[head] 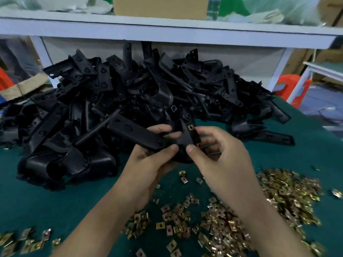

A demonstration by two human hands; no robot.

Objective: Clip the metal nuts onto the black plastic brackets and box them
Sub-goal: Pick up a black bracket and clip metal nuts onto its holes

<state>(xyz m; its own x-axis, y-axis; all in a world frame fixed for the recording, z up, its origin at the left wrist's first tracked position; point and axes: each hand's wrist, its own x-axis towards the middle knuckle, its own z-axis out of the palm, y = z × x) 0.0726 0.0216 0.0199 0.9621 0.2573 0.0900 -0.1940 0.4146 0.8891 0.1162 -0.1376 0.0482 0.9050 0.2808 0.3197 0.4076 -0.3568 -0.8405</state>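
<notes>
1. Bracket [133, 134] is held mid-frame, above the green table [37, 201] and in front of the heap of black brackets [148, 86]. The left hand [148, 164] grips its middle, thumb on the near face and fingers curled over the far edge.
2. The right hand [219, 156] pinches the bracket's right-hand tab between thumb and forefinger. A brass-coloured nut [190, 127] sits at the tab's upper corner, just beside the forefinger.
3. Risk: if the nut goes on crooked or only part-way, it may pop off when the pinch lets go.
4. Risk: both forearms pass over the loose nuts [232, 219] in the lower frame, so a sweep could scatter them.
5. Hidden: the nut's underside and how far it is seated; the right palm covers the tab's lower end.
6. Unclear: which box takes finished parts. A cardboard box [159, 5] at the top centre is cut off by the frame. Nuts at far right are blurred.
</notes>
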